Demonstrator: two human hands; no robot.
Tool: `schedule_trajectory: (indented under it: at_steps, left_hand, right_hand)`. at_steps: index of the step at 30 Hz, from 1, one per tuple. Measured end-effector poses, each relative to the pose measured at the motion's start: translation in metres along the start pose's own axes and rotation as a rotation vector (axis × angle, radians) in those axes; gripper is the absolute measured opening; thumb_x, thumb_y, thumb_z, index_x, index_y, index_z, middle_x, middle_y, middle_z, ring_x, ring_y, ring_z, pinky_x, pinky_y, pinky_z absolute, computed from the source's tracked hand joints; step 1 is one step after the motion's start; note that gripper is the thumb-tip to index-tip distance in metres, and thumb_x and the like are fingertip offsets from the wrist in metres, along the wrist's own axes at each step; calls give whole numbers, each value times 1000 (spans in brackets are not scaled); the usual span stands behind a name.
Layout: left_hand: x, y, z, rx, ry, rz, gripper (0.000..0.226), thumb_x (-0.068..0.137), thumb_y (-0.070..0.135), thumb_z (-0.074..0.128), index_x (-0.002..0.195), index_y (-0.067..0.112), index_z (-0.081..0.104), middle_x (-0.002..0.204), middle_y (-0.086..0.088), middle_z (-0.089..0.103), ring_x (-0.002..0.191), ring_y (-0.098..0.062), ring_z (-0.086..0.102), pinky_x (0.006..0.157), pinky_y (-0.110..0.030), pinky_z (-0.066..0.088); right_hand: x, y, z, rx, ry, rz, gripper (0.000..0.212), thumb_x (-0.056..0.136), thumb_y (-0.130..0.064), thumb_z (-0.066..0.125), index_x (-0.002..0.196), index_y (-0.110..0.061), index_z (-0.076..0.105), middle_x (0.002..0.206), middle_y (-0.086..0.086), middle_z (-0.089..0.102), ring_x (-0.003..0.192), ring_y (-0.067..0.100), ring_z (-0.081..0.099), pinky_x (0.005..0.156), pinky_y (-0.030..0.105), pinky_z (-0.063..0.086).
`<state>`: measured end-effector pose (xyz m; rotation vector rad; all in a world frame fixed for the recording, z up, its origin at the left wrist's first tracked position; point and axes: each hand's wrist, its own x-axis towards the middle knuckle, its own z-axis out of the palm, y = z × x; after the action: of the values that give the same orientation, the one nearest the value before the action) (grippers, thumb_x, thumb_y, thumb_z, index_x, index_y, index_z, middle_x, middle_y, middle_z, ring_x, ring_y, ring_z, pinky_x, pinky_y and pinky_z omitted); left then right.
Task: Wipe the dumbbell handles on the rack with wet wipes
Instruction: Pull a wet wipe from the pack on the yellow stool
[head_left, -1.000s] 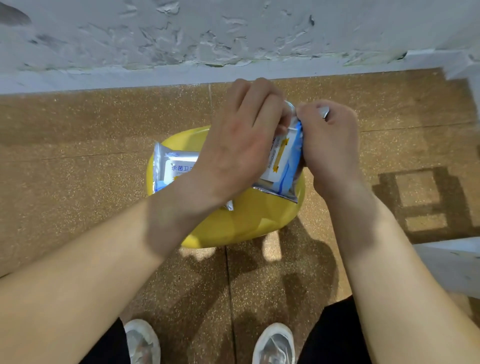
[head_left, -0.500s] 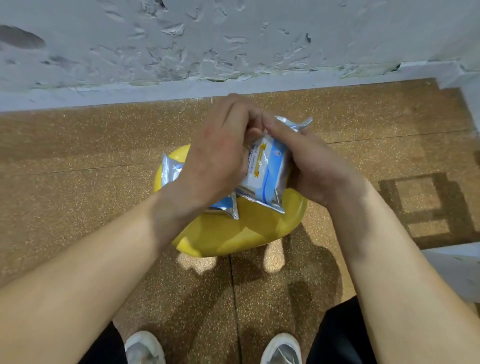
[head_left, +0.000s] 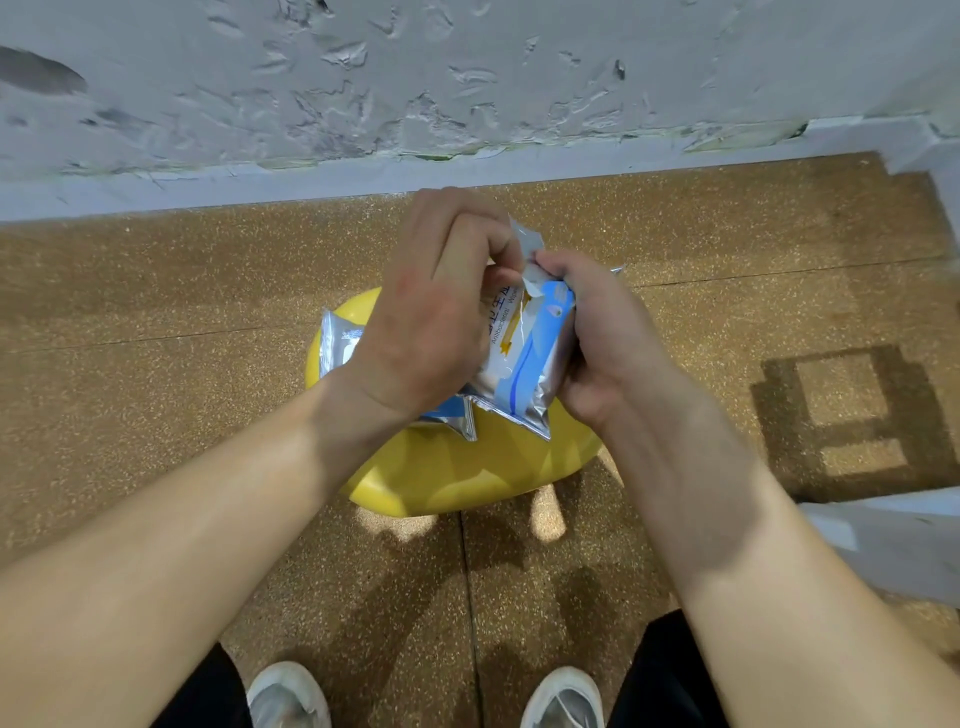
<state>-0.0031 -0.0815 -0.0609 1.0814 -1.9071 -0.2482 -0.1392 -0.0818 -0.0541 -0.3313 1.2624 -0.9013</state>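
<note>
A blue, white and silver wet wipe pack (head_left: 524, 358) is held upright between both hands above a yellow stool (head_left: 467, 467). My right hand (head_left: 613, 343) grips the pack's right side and top corner. My left hand (head_left: 436, 312) covers the pack's left face, and its fingertips pinch a torn silver flap (head_left: 525, 240) at the top. A second silver and blue wipe pack (head_left: 340, 338) lies on the stool, mostly hidden under my left wrist. No dumbbells or rack are in view.
The speckled brown floor (head_left: 156, 415) runs to a peeling grey wall (head_left: 467, 78) with a pale baseboard. A pale grey surface edge (head_left: 893, 545) juts in at the right. My two white shoes (head_left: 291, 696) stand at the bottom.
The top corner of the pack has been torn or peeled, and a silver flap now stands up between my fingertips. My right hand shifted from cupping the pack's back to gripping its top right.
</note>
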Motion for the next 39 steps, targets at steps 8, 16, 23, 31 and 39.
schedule_trajectory:
  at_steps: [8, 16, 23, 31, 39]
  left_hand:
    - [2, 0, -3, -27, 99, 63, 17, 85, -14, 45, 85, -4, 58, 99, -8, 53, 88, -27, 50, 79, -33, 44]
    - [-6, 3, -8, 5, 87, 164, 26, 90, -12, 40, 95, 13, 47, 108, -3, 45, 90, -29, 50, 76, -39, 46]
    - [-21, -4, -12, 29, 44, 213, 29, 89, -19, 43, 92, 10, 49, 103, -6, 47, 89, -30, 50, 78, -37, 44]
    - [-33, -13, -14, 78, 39, 213, 25, 94, -15, 49, 91, 9, 51, 101, -5, 50, 92, -31, 52, 87, -29, 40]
    - [-42, -21, -16, -237, -272, -315, 7, 93, 12, 60, 93, 5, 59, 117, -6, 58, 110, -16, 57, 86, -24, 52]
  right_hand:
    - [8, -1, 0, 169, 35, 122, 23, 82, -25, 65, 104, -16, 65, 104, 12, 60, 96, 28, 58, 103, 45, 47]
    - [7, -9, -6, 235, -5, 185, 25, 95, -18, 47, 88, -6, 68, 79, 14, 71, 65, 28, 71, 63, 37, 61]
    - [9, -5, -10, 207, 85, 248, 31, 93, -21, 51, 113, -7, 70, 119, 17, 73, 98, 36, 74, 89, 52, 60]
    - [13, 0, -14, 231, 182, 251, 34, 93, -20, 52, 116, -7, 72, 118, 15, 73, 109, 32, 72, 85, 51, 62]
    - [13, 8, -20, 284, 157, -17, 46, 102, -33, 56, 134, 0, 60, 123, 21, 71, 112, 36, 70, 99, 54, 55]
